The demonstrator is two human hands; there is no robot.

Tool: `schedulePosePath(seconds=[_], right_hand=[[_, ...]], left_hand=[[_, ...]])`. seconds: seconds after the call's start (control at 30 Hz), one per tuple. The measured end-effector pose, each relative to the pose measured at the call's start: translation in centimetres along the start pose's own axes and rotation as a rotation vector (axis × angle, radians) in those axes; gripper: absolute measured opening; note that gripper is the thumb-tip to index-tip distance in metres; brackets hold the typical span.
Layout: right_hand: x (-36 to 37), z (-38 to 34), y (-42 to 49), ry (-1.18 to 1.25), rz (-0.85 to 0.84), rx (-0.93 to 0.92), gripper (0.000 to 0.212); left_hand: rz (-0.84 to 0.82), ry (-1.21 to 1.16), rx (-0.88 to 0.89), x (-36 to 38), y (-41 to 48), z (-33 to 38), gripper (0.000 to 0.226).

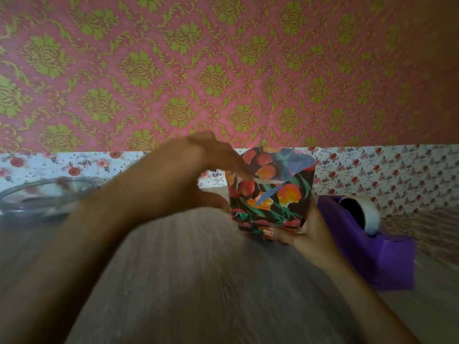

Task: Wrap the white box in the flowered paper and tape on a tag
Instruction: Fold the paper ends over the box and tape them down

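Dark flowered paper (285, 194), tulips in red and orange, covers the whole box (272, 212). None of its white shows. The box is held up on one edge near the back of the grey wood-look worktop (198, 281), with a broad face turned toward the camera. That face looks about as tall as it is wide, so I cannot tell its long axis.

The right grip (308, 234) cradles it from below and from the right, with fingers curled under the bottom edge and the thumb up the right side. The left grip (198, 167) comes in from the left with its fingers stretched out. Their tips rest on the front face beside a pale strip (269, 181), probably tape, and the thumb is near the lower left edge. Motion blur hides finer detail.

The purple tape dispenser (372, 247) stands just beside the right grip, carrying its tape roll (365, 214). For more tape, the right grip is clearly the nearer one, but it bears the box. The left grip would have to cross over the box.

A clear vessel (32, 194) sits well apart at far left, and it is too blurred to tell what is in it. No tag is visible.
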State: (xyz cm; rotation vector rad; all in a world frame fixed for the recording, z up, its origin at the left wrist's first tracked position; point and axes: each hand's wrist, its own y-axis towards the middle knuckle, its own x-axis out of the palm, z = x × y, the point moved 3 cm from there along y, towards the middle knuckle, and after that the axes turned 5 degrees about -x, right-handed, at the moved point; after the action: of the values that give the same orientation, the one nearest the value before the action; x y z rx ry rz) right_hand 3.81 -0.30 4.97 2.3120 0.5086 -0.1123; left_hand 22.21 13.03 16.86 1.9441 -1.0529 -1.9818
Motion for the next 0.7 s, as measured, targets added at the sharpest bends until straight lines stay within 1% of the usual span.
schedulePosePath(seconds=[0.07,0.13,0.23,0.33,0.4,0.43,0.57,0.6,0.67,0.7], right_hand=[[-0.1,0.0,-0.1,0.018,0.001,0.011,0.062],[-0.1,0.0,-0.2,0.023,-0.007,0.036,0.068],[-0.3,0.3,-0.1,0.040,-0.035,0.062,0.074],[-0.6,0.3,-0.1,0.072,-0.051,0.057,0.082],[-0.7,0.2,-0.1,0.074,-0.050,0.071,0.090],[-0.7,0.2,-0.1,0.069,-0.047,0.079,0.090],[-0.4,-0.1,-0.1,0.038,-0.028,0.054,0.072],[-0.3,-0.1,-0.1,0.020,-0.023,0.046,0.068],[0.0,-0.1,-0.1,-0.016,-0.016,0.022,0.066],[0.0,-0.1,-0.1,-0.023,-0.002,0.013,0.066]], left_hand=[[0.018,0.114,0.038,0.8,0.1,1.6,0.046],[0.068,0.156,-0.010,0.9,0.1,1.4,0.036],[0.085,0.058,-0.077,0.5,-0.4,-0.7,0.025],[0.115,0.041,-0.044,0.2,-0.6,-0.7,0.014],[0.109,0.097,-0.008,0.0,-0.5,-0.5,0.016],[0.103,0.137,0.021,-0.1,-0.5,-0.2,0.022],[0.038,0.269,0.007,0.9,-0.8,1.6,0.060],[0.050,0.267,-0.003,1.3,-0.6,2.1,0.059],[0.095,0.247,0.001,2.0,0.0,3.1,0.045],[0.137,0.236,0.017,2.2,0.2,3.4,0.045]])
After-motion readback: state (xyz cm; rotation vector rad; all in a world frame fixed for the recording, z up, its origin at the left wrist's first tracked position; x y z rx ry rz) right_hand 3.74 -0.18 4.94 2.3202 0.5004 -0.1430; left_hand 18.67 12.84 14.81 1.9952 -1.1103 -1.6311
